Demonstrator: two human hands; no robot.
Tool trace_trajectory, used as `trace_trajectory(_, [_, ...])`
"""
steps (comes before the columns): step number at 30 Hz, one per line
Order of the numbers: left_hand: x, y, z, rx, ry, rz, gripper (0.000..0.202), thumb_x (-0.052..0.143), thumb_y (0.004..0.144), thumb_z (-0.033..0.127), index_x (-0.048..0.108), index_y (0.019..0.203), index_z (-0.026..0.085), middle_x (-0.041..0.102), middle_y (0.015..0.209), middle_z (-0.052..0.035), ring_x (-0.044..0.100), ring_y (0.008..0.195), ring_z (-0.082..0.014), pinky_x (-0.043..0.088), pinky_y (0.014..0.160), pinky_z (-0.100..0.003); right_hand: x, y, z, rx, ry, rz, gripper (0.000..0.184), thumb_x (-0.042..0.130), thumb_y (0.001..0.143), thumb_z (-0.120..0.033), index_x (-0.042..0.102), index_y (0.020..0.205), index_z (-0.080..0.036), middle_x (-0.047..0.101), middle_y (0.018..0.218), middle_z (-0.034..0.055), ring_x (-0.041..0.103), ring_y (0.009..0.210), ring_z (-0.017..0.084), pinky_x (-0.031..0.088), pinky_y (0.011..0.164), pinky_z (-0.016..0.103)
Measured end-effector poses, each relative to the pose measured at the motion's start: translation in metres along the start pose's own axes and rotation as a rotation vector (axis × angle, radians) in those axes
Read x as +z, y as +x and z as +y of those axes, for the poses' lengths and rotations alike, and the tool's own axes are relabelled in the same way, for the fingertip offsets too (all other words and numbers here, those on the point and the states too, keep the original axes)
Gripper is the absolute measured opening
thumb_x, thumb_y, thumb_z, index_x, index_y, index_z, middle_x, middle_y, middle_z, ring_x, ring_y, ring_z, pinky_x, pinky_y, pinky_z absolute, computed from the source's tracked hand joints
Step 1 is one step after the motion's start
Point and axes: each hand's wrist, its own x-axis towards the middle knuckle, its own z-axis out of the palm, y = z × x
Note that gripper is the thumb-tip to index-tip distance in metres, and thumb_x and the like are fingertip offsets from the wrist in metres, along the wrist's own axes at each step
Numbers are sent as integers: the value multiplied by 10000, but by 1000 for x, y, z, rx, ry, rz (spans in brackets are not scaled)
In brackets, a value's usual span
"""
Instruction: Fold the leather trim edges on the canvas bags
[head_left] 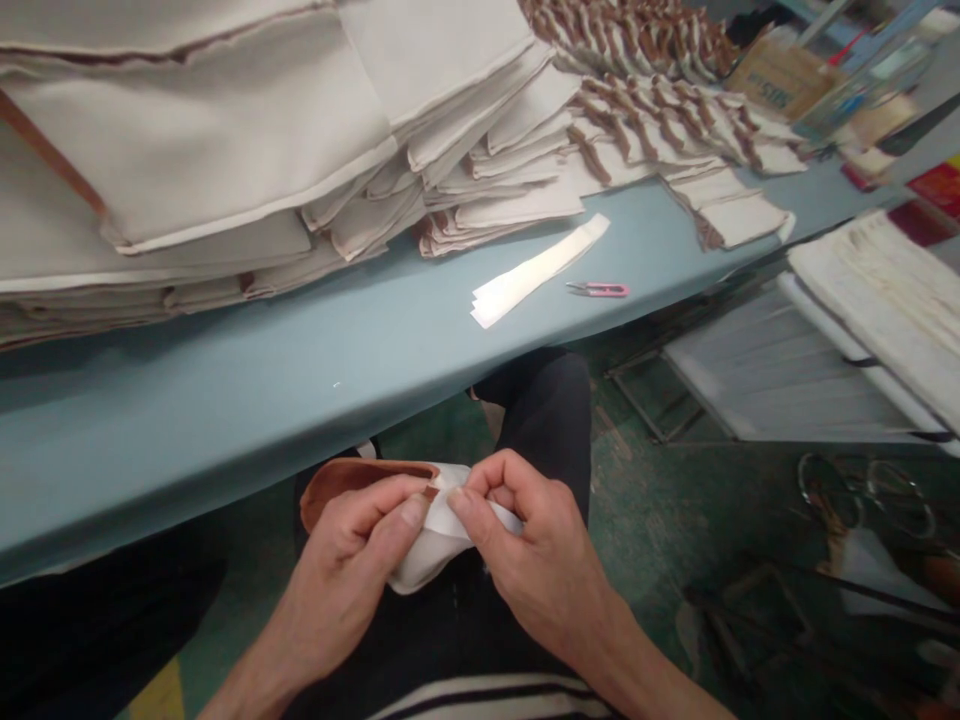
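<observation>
White cloth with brown edging (427, 550) was pinched just below the tabletop (225, 440), the left hand (341, 575) and right hand (536, 565) both closed narrowly on it; folded beige cloth pieces (495, 170) and brown-edged pieces (645, 125) lay piled along the tabletop.

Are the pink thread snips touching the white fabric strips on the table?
Apart. The head view shows a narrow band of blue tabletop between the pink thread snips and the white fabric strips, just beyond the snips' blade tips.
</observation>
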Motion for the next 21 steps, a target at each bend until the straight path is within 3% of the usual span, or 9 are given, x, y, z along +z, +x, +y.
trace_trajectory(6, [-3,-1,-12,-78,-101,-43,434,630,1014,541,865,923,188,673,688,-32,521,601,-160,403,532,-241,5,3,2,9,13,-6,280,624,934,-437,556,746,-240,470,517,-71,393,449,101,257,445,234])
trace_trajectory(11, [-5,-1,-19,-88,-146,-72,466,632,1018,546,801,806,167,575,650,-10,433,588,-138,324,524,-248,5,3,3,26,22,-14,283,617,936,-450,555,759,-238,497,533,-67,415,460,100,265,446,227])
trace_trajectory(14, [-6,-1,-18,-87,-154,-87,444,629,1020,539,811,858,167,576,659,-10,439,596,-142,331,528,-248,6,3,1,17,5,-9,281,611,937,-439,545,748,-241,486,528,-68,409,453,101,270,449,228])
trace_trajectory(18, [-4,0,-14,-85,-128,-62,465,649,992,548,795,780,161,601,657,-24,450,573,-141,344,516,-249,8,1,1,-13,-51,32,279,622,941,-438,554,750,-246,462,513,-73,405,443,108,277,462,239])
trace_trajectory(21, [-4,-1,-18,-91,-130,-22,434,656,985,528,822,828,159,632,651,-29,476,562,-148,364,512,-250,11,2,2,-49,-116,90,271,619,948,-421,552,748,-251,464,508,-71,415,437,115,279,472,250])
